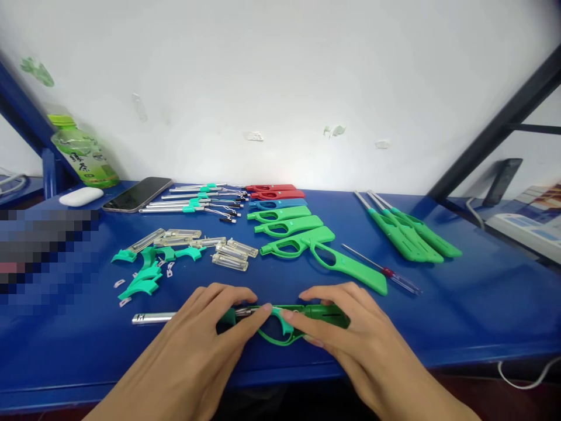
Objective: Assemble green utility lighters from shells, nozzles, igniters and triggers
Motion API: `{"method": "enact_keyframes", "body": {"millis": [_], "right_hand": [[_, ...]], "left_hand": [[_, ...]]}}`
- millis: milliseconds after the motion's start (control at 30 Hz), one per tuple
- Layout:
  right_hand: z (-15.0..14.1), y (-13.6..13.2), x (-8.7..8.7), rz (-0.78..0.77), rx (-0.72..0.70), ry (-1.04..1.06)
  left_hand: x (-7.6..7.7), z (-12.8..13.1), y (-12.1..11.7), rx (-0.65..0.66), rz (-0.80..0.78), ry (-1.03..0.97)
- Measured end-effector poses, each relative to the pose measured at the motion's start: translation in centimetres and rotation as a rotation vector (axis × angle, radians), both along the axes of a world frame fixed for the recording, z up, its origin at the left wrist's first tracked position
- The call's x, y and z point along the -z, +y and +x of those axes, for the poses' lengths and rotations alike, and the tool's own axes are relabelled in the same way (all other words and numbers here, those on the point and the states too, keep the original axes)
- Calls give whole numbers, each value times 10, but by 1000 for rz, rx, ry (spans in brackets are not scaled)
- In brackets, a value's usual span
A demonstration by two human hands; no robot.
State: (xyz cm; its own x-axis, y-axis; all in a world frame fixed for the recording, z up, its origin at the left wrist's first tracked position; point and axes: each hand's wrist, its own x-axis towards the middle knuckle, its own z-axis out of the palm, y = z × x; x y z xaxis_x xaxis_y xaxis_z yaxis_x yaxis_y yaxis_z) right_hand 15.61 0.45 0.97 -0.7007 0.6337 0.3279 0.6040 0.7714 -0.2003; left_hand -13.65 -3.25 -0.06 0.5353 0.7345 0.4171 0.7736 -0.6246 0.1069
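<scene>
An opened green stick lighter point(326, 314) lies lengthwise near the table's front edge, its hollow handle half facing up. Its silver metal tube point(153, 318) points left, passing beneath my left hand point(208, 330). That hand grips the lighter near the tube's base, thumb and fingers bent over it. My right hand point(350, 318) holds the handle end, with its thumb on the teal trigger point(284, 321) set in the shell. Both thumb tips are close together above the trigger. Fine white wire shows by the thumbs; my fingers hide part of the inside.
Teal triggers point(142, 280) and clear fuel tanks point(230, 255) lie left of centre. Behind are metal tubes with wires point(188, 202), green handle shells point(291, 225), and red ones point(276, 192). Rightward are a screwdriver point(401, 280) and assembled lighters point(405, 234). A phone point(138, 194) and bottle point(83, 152) stand back left.
</scene>
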Motion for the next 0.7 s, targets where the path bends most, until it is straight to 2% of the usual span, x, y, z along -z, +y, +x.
{"method": "enact_keyframes", "body": {"millis": [233, 400, 700], "right_hand": [[-2, -2, 2, -41, 40, 73], [-2, -2, 4, -97, 63, 150], [-4, 1, 6, -45, 78, 238]], "left_hand": [[-3, 3, 1, 41, -3, -54], [-3, 4, -1, 23, -17, -56], [-7, 6, 0, 21, 5, -53]]}}
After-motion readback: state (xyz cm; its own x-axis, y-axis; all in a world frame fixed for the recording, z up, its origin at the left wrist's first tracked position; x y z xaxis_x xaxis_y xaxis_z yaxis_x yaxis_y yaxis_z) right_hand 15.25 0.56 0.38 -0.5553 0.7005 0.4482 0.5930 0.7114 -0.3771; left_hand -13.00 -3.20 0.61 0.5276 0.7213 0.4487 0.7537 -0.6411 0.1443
